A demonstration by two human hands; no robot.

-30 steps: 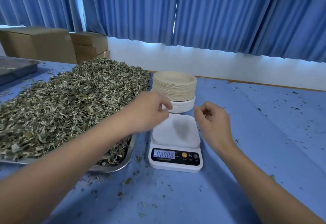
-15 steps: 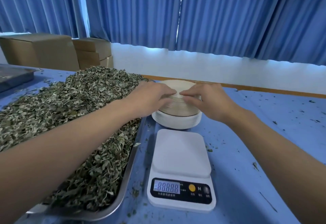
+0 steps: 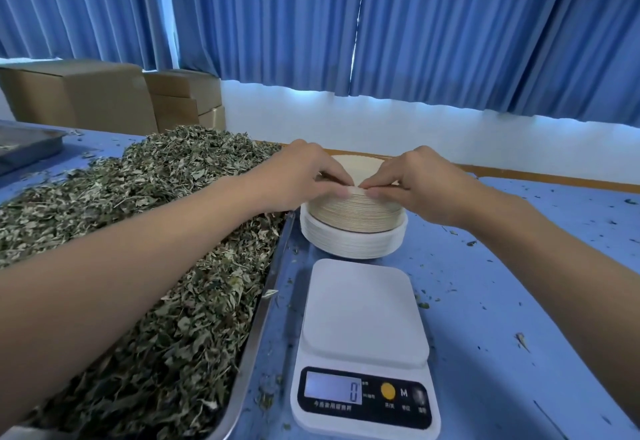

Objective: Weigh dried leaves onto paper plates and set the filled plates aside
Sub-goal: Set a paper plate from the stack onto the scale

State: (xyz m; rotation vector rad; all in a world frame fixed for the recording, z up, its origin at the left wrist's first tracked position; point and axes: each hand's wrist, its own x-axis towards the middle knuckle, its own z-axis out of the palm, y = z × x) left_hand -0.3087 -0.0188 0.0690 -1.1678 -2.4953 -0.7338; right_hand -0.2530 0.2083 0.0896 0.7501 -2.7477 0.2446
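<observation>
1. Blue-covered bench [image 3: 502, 301] runs under everything and is speckled with leaf crumbs. No filled plate shows anywhere on it, so I judge that no portion has been weighed yet.
2. Nearest, the digital kitchen scale [image 3: 363, 318] stands with its white platform bare and its display [image 3: 332, 391] reading 0. It is ready but carries nothing.
3. Just beside it on the left, a steel tray [image 3: 263, 318] holds a deep heap of dried leaves [image 3: 156, 266].
4. Behind the scale sits the stack of paper plates [image 3: 353, 217], tan ones nested on wider white plates [image 3: 349, 243]. The left hand [image 3: 294, 176] and right hand [image 3: 426, 186] meet at its near rim. Each grip pinches the edge of the top plate [image 3: 353, 165], seemingly to peel it from the rest.
5. What is left is nearly all of the task: freeing that plate, setting it on the scale, adding leaves to weight and putting it aside.
6. Farthest back are a second tray [image 3: 24, 141], cardboard boxes [image 3: 79, 96] and blue curtains [image 3: 450, 41].
</observation>
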